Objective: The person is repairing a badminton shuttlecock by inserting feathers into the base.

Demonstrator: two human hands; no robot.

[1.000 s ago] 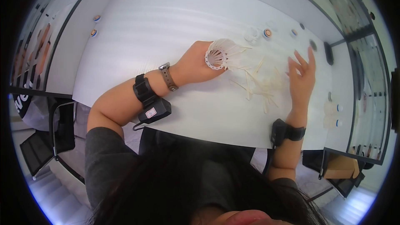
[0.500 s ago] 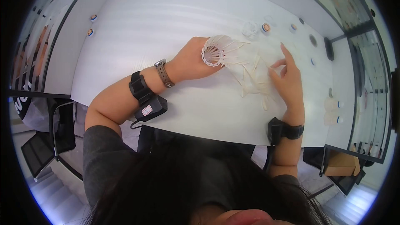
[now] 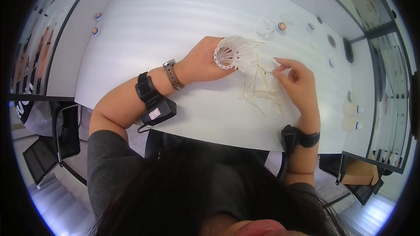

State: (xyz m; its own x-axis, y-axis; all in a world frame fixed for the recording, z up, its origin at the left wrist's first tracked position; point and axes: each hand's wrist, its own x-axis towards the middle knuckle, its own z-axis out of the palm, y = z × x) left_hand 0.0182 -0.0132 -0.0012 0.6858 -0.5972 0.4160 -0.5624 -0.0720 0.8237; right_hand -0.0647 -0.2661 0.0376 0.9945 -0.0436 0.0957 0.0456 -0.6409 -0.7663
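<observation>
A white, cup-like frame with a ring of holes and several thin ribs is in my left hand, its round end facing me. Thin pale sticks stand out from its far side. Loose pale sticks lie in a heap on the white table, right of my left hand. At the right edge of that heap is my right hand, thumb and index finger close together around something too small to make out.
Beyond the heap are a clear crumpled plastic item and an orange-and-white cap. Two clear bottles with blue caps lie at the right. Two small round caps sit at the left edge. Partitions border the table.
My right hand has moved left toward the heap and its fingers have closed together. The loose sticks lie differently. My left hand and the frame have shifted slightly.
</observation>
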